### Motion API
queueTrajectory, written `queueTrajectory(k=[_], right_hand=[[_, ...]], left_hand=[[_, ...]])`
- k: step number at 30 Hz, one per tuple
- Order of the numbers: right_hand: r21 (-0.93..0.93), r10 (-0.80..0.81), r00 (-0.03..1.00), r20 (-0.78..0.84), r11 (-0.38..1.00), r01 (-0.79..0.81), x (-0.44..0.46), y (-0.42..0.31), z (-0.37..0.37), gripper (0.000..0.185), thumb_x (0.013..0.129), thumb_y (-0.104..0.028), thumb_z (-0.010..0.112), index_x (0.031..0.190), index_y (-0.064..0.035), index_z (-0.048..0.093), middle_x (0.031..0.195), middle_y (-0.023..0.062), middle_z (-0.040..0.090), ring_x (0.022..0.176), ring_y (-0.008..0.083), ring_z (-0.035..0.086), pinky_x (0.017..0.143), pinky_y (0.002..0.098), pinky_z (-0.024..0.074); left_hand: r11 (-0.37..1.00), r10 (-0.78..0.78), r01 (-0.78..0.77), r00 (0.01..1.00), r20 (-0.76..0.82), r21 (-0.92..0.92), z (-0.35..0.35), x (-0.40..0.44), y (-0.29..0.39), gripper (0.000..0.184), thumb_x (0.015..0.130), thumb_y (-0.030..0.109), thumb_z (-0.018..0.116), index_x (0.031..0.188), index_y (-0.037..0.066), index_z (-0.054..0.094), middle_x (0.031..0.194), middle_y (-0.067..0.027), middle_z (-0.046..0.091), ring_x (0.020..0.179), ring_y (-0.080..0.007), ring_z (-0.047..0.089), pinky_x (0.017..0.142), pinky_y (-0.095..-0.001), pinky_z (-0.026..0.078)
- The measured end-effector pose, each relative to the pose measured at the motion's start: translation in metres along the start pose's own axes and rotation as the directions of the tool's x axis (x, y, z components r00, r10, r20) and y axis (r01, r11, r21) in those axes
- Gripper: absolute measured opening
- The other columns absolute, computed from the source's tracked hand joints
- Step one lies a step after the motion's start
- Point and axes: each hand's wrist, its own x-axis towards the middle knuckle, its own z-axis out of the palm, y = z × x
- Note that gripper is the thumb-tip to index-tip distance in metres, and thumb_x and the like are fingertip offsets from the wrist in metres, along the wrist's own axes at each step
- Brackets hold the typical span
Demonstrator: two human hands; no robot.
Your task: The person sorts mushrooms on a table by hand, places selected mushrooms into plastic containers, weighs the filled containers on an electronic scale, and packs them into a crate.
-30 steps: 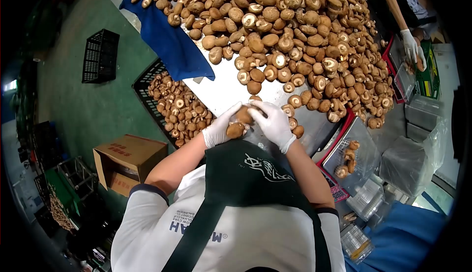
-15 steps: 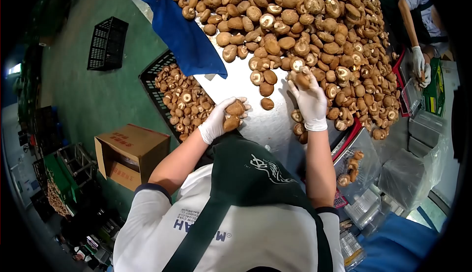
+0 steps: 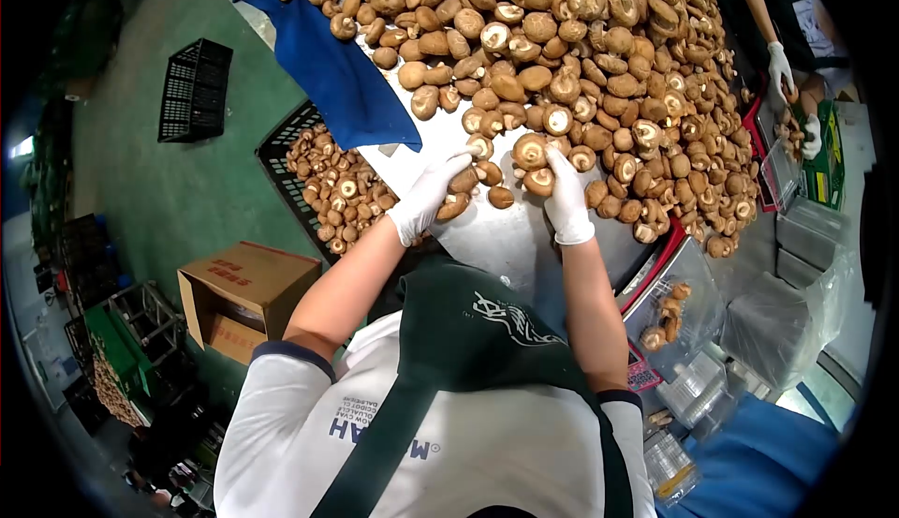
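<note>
Cannot see the far end of the mushroom pile (image 3: 581,78), right of the blue cloth (image 3: 323,68): cut off by the upper edge of view. Cannot make out the right hand (image 3: 567,199)'s fingers beneath their load, nor the palm of the left hand (image 3: 426,198), covered by brown mushrooms (image 3: 454,207). Just below the blue cloth, can see only part of the black crate (image 3: 277,167), overlapped by the left forearm. Far right of the blue cloth, can make out a co-worker's gloved hands (image 3: 779,70) only small, near the dark rim; cannot identify their contents.

Compared with half a second ago, see the right hand drawn back from the pile and nearer the left, now with an upturned mushroom (image 3: 530,152), gills showing. Also see the co-worker's gloved hands spread wider than before.

Right of the blue cloth's lower end, over the tabletop (image 3: 487,237), see both hands gloved, apart and facing each other. Find the left curled around the brown mushrooms, fingertips beside a loose mushroom (image 3: 480,146); cannot tell whether touching. Find the right closed on the upturned mushroom, with a second mushroom (image 3: 538,182) against the palm side; cannot tell whether gripped too.
</note>
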Motion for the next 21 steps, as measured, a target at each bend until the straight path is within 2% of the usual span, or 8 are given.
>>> queueTrajectory(k=[3, 5, 6, 8, 10, 14, 16, 21], right_hand=[[-0.33, -0.162, 0.97, 0.183, 0.919, 0.216, -0.033, -0.025, 0.013, 0.04, 0.1, -0.023, 0.052, 0.129, 0.0042, 0.057, 0.119, 0.013, 0.066, 0.109, 0.0165, 0.061, 0.093, 0.0295, 0.0487], [-0.616, -0.132, 0.943, 0.307, 0.728, 0.302, -0.053, -0.017, 0.035, 0.044, 0.094, -0.029, 0.059, 0.13, -0.0038, 0.058, 0.115, 0.0148, 0.067, 0.102, 0.0207, 0.066, 0.091, 0.0317, 0.0502], [-0.779, -0.327, 0.843, 0.428, 0.339, 0.527, -0.065, -0.009, 0.047, 0.05, 0.09, -0.038, 0.063, 0.13, -0.0074, 0.06, 0.11, 0.0164, 0.069, 0.1, 0.0279, 0.067, 0.091, 0.0339, 0.0502], [-0.853, -0.203, 0.883, 0.422, 0.242, 0.463, -0.075, -0.017, 0.061, 0.054, 0.088, -0.045, 0.063, 0.13, -0.0103, 0.061, 0.106, 0.0164, 0.069, 0.102, 0.0327, 0.066, 0.092, 0.036, 0.0498], [-0.867, 0.014, 0.977, 0.212, 0.464, 0.181, -0.068, -0.05, 0.077, 0.048, 0.09, -0.037, 0.065, 0.124, -0.0035, 0.063, 0.109, 0.0195, 0.069, 0.106, 0.03, 0.066, 0.091, 0.0347, 0.0495], [-0.961, -0.48, 0.856, 0.19, 0.089, 0.263, 0.004, -0.043, 0.078, 0.055, 0.088, -0.035, 0.064, 0.132, -0.0052, 0.054, 0.126, 0.0172, 0.059, 0.108, 0.0354, 0.062, 0.093, 0.0425, 0.0483], [-0.993, -0.393, 0.913, 0.104, 0.005, 0.116, 0.031, -0.035, 0.081, 0.059, 0.086, -0.03, 0.065, 0.137, -0.0065, 0.048, 0.133, 0.0165, 0.053, 0.113, 0.0365, 0.059, 0.093, 0.0438, 0.048], [-0.894, -0.483, 0.86, 0.165, 0.294, 0.337, 0.028, -0.026, 0.041, 0.038, 0.087, -0.021, 0.063, 0.121, -0.0043, 0.061, 0.115, 0.0165, 0.066, 0.106, 0.0325, 0.063, 0.092, 0.0377, 0.0484]], left_hand=[[0.957, -0.179, 0.215, 0.966, 0.188, -0.197, 0.001, -0.005, -0.006, 0.051, 0.104, 0.046, 0.036, 0.135, 0.01, 0.051, 0.109, -0.0104, 0.066, 0.087, -0.0187, 0.065, 0.062, -0.0262, 0.055], [0.93, -0.273, 0.301, 0.95, 0.152, -0.212, 0.011, -0.012, -0.005, 0.058, 0.102, 0.055, 0.036, 0.132, 0.007, 0.051, 0.106, -0.0119, 0.066, 0.083, -0.0189, 0.068, 0.063, -0.0281, 0.057], [0.918, -0.329, 0.347, 0.937, 0.119, -0.191, 0.014, -0.018, -0.004, 0.059, 0.101, 0.056, 0.038, 0.129, 0.006, 0.051, 0.106, -0.0124, 0.066, 0.082, -0.019, 0.068, 0.065, -0.0299, 0.058], [0.895, -0.365, 0.424, 0.876, 0.316, -0.141, -0.01, -0.019, -0.031, 0.05, 0.1, 0.047, 0.049, 0.127, 0.006, 0.053, 0.105, -0.0117, 0.066, 0.083, -0.0186, 0.069, 0.071, -0.033, 0.059], [0.921, -0.289, 0.341, 0.922, 0.256, -0.19, 0.002, -0.043, -0.019, 0.048, 0.098, 0.04, 0.052, 0.131, 0.004, 0.052, 0.109, -0.0113, 0.066, 0.089, -0.0181, 0.067, 0.072, -0.0315, 0.058], [0.899, -0.213, 0.304, 0.933, 0.29, -0.316, -0.017, -0.053, -0.031, 0.052, 0.097, 0.036, 0.052, 0.137, 0.003, 0.048, 0.121, -0.0138, 0.064, 0.093, -0.0182, 0.066, 0.071, -0.0294, 0.057], [0.874, -0.217, 0.312, 0.937, 0.274, -0.373, -0.023, -0.052, -0.033, 0.053, 0.099, 0.039, 0.049, 0.139, 0.004, 0.047, 0.123, -0.0146, 0.063, 0.093, -0.0192, 0.066, 0.069, -0.0299, 0.058], [0.796, -0.159, 0.261, 0.961, 0.228, -0.545, -0.04, -0.038, -0.046, 0.054, 0.099, 0.047, 0.047, 0.139, 0.01, 0.048, 0.125, -0.0148, 0.062, 0.088, -0.0213, 0.065, 0.067, -0.0312, 0.057]])
